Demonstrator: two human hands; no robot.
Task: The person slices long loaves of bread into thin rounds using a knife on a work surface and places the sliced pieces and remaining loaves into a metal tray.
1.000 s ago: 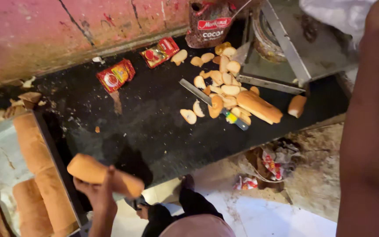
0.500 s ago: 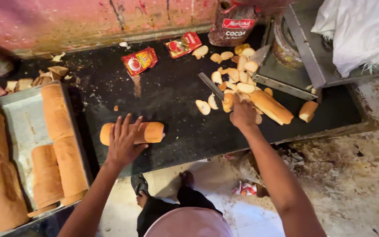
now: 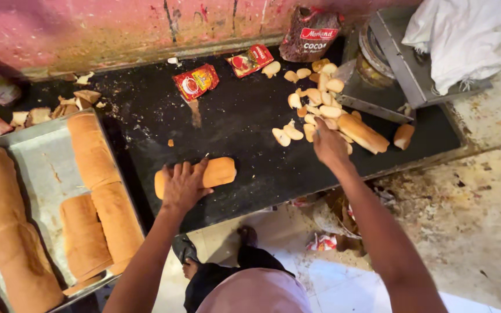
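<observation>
My left hand (image 3: 184, 185) lies over a short golden bread loaf (image 3: 220, 171) on the black counter (image 3: 244, 122), fingers spread and pressing it down. My right hand (image 3: 329, 145) reaches into a heap of cut bread slices (image 3: 314, 98) further right, fingers curled; whatever is in it is hidden. Just beyond that hand lies a longer piece of loaf (image 3: 363, 134), with a short end piece (image 3: 404, 136) beside it.
A metal tray (image 3: 42, 168) with several long loaves stands at the left. Two red sachets (image 3: 195, 81) and a dark pouch (image 3: 308, 35) lie near the pink wall. At the right, a white cloth (image 3: 465, 35) lies on a metal box (image 3: 401, 69). Crumbs lie about.
The loaf was carried from the tray and set on the counter, where my left hand now presses it. My right hand has come down onto the slices. The knife seen earlier no longer shows.
</observation>
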